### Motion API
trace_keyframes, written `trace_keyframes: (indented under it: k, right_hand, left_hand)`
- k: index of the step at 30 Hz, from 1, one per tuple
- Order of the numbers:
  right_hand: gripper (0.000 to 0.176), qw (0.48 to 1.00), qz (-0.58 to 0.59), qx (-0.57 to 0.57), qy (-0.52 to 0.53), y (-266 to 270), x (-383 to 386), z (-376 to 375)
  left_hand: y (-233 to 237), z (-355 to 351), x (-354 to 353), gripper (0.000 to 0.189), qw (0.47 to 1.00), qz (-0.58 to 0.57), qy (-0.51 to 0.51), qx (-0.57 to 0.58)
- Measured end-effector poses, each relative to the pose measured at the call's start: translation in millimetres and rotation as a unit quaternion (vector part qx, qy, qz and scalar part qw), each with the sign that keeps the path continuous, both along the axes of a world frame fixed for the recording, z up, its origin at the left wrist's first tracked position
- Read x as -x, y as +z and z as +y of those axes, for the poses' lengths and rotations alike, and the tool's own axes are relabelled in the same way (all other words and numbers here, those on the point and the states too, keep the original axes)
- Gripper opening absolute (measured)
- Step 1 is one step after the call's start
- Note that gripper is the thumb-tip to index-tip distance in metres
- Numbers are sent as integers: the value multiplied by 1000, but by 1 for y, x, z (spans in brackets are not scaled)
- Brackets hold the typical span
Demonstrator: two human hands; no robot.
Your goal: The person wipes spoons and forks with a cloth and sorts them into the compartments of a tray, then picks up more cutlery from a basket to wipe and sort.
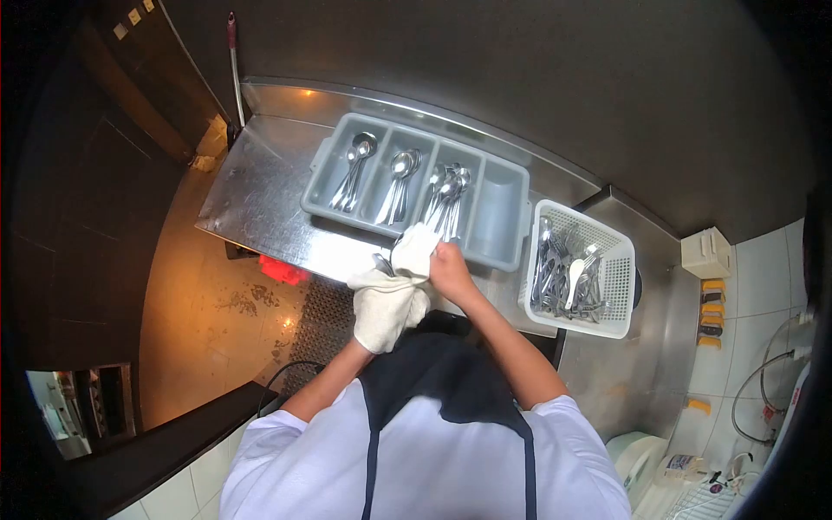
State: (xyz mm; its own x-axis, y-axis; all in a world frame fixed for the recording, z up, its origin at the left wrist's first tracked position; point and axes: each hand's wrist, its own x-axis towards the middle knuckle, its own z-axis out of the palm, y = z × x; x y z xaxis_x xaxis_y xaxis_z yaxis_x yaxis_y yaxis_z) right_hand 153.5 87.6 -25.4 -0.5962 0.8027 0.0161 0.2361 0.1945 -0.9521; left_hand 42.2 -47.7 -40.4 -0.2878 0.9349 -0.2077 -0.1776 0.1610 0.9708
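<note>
My left hand (381, 319) is wrapped in a white cloth (381, 303), and its fingers are hidden beneath it. A bit of shiny metal cutlery (382, 263) pokes out of the cloth. My right hand (450, 271) is closed on the cloth's upper part, just in front of the grey tray. That tray (347, 120) has four compartments: spoons (351, 170) lie in the left one, more spoons (399, 184) in the second, and further cutlery (449, 192) in the third. The rightmost compartment holds nothing visible. Right of it, a white basket (617, 269) holds mixed cutlery (568, 269).
Both containers stand on a steel counter (260, 186) with a raised back edge. A long-handled tool (235, 69) leans at the back left. A beige box (706, 253) is on the right, near the tiled wall. Something red (282, 269) lies below the counter's front edge.
</note>
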Motion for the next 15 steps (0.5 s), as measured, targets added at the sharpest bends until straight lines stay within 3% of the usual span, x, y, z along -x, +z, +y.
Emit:
trace_keyframes:
  k: [1, 2, 3, 5, 7, 8, 9, 11, 12, 15]
  right_hand:
    - [26, 999, -8, 12, -31, -12, 1, 6]
    - [22, 996, 56, 7, -76, -24, -1, 14]
    - [22, 990, 70, 2, -119, -16, -1, 16]
    - [23, 975, 96, -7, -202, 10, 2, 17]
    - [22, 962, 106, 108, -227, 2, 13, 2]
    - [23, 957, 89, 171, -217, -15, 17, -8]
    - [24, 947, 74, 234, -208, -26, 22, -20]
    - [31, 997, 31, -16, -71, -20, 29, -52]
    - [34, 987, 18, 156, -41, -12, 31, -47]
    - [35, 966, 18, 252, -54, -10, 49, -24]
  left_hand:
    - [-6, 1, -1, 27, 999, -31, 3, -24]
    - [-12, 2, -3, 31, 997, -63, 5, -48]
    - [-17, 8, 1, 29, 980, -133, -65, -132]
    - [-33, 20, 10, 24, 897, -267, -197, -291]
    - [18, 0, 6, 20, 992, -9, -88, -95]
    - [36, -7, 3, 18, 992, 121, -29, 10]
    - [33, -5, 0, 16, 990, 138, 36, -13]
    - [4, -3, 2, 13, 969, 211, 117, -46]
    - [-11, -4, 8, 12, 952, 268, 137, -53]
    - [-37, -11, 19, 15, 985, 83, 145, -44]
